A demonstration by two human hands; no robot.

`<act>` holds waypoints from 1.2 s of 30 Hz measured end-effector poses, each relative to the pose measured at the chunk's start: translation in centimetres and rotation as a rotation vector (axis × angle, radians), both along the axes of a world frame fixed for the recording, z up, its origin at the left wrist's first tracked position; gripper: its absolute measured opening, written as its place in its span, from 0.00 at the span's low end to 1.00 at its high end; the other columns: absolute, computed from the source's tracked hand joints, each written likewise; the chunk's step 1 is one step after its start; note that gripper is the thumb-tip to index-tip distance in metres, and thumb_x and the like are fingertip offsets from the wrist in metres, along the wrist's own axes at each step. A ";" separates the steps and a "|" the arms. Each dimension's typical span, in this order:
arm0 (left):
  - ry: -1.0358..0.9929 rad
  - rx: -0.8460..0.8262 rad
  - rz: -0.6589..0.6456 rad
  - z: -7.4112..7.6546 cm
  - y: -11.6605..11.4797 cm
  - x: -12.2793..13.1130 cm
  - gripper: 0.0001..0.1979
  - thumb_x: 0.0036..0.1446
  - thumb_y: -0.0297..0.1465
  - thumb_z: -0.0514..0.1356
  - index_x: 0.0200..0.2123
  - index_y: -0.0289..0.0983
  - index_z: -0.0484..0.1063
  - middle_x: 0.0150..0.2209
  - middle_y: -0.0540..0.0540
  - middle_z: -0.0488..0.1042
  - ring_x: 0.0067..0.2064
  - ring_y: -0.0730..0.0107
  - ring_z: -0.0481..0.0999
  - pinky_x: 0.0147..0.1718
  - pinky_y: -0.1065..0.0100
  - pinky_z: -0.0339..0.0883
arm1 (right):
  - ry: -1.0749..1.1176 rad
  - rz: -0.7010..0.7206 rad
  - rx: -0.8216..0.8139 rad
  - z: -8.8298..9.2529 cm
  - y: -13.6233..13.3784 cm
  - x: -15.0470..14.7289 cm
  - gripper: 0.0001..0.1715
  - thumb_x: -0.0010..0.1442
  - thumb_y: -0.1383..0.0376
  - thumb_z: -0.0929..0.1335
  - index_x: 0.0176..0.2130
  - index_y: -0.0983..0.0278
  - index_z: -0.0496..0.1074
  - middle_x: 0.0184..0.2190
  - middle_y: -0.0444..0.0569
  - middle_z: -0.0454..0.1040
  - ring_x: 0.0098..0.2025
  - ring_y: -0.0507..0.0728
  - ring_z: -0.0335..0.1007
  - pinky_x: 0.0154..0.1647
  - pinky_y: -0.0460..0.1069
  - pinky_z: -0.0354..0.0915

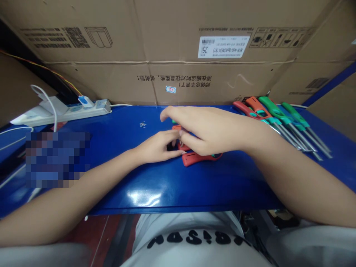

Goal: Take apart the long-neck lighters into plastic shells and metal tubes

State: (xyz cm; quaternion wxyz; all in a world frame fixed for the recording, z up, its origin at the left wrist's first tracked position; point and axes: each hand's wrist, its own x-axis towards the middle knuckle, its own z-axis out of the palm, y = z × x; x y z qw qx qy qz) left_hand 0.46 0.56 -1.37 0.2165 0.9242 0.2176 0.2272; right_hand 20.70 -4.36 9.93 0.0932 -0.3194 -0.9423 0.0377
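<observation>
My left hand rests on the blue table, its fingers pinched on a small dark part I cannot make out. My right hand lies over a red lighter casing in the table's middle. Its thumb and lower fingers press on red parts beneath, while the index finger stretches out to the left. A bit of green shows under the right hand. Most of what both hands hold is hidden by the fingers.
Several long red and green lighters lie in a row at the back right. A white power strip with cables sits at the back left. Tiny metal bits lie behind my left hand. Cardboard boxes wall the back.
</observation>
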 end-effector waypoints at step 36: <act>0.263 0.379 -0.023 1.3 0.0 0.2 0.12 0.72 0.34 0.50 0.40 0.37 0.71 0.39 0.44 0.76 0.38 0.66 0.74 0.39 0.66 0.66 | 0.331 -0.475 0.033 -3.6 1.3 8.5 0.22 0.69 0.55 0.61 0.25 0.60 0.62 0.22 0.45 0.67 0.26 0.55 0.62 0.29 0.51 0.56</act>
